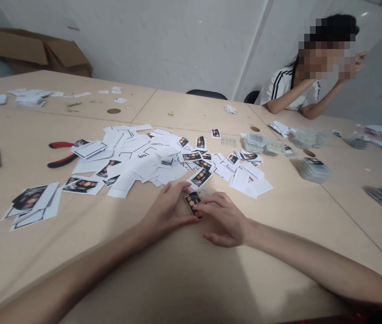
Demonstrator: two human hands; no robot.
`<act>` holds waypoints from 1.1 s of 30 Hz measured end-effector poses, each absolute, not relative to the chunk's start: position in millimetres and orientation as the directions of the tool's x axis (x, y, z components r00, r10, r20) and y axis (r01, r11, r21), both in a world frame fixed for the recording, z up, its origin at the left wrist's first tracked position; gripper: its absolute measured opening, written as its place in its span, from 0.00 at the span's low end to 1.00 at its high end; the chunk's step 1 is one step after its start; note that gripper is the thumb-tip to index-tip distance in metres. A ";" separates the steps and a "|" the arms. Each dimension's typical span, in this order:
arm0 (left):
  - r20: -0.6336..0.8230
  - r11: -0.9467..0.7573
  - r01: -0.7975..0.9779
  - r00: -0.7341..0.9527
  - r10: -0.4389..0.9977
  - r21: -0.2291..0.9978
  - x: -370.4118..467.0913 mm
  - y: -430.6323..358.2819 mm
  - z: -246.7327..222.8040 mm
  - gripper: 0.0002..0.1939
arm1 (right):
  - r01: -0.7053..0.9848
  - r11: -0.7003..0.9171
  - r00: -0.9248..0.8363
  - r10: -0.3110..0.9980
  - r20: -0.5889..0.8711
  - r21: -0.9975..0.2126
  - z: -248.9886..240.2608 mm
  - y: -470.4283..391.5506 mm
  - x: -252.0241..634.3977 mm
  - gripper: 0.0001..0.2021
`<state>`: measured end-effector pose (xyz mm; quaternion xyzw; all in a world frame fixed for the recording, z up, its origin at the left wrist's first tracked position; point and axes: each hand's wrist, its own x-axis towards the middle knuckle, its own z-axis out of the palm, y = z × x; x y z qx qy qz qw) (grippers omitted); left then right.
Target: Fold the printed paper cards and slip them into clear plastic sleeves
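A small clear plastic box [205,193] with a black printed card [191,201] on it lies between my hands, low over the table. My left hand [164,209] grips its left side, fingers on the far edge and thumb on the near one. From the right, my right hand [228,220] lays its fingertips on the card and box, its thumb standing apart below. The fingers cover part of the box, so whether it touches the table is unclear. Just beyond lies a heap of white paper cards [147,164], some showing a black printed side.
Red-handled pliers [64,155] lie left of the heap, near a few loose cards [34,202]. Clear plastic boxes [313,170] are stacked to the right. A person [285,90] sits across the table [93,279]. A cardboard box [32,49] stands behind at left.
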<state>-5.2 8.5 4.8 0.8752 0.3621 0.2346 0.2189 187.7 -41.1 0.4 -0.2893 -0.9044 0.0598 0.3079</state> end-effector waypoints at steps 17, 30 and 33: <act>0.561 -0.825 0.564 0.670 0.486 0.040 -3.9 -11.8 19.1 0.11 | 0.706 0.705 -0.573 0.620 0.536 -0.060 0.9 -50.8 185.3 0.22; 0.469 -0.928 0.372 0.820 0.327 -0.004 6.0 -21.2 9.0 0.10 | 0.682 0.732 -0.621 0.565 0.544 0.018 5.2 -51.0 181.8 0.09; 0.475 -0.906 0.422 0.804 0.358 -0.031 8.1 -23.4 5.9 0.10 | 0.719 0.690 -0.629 0.591 0.505 0.087 8.7 -55.6 176.1 0.09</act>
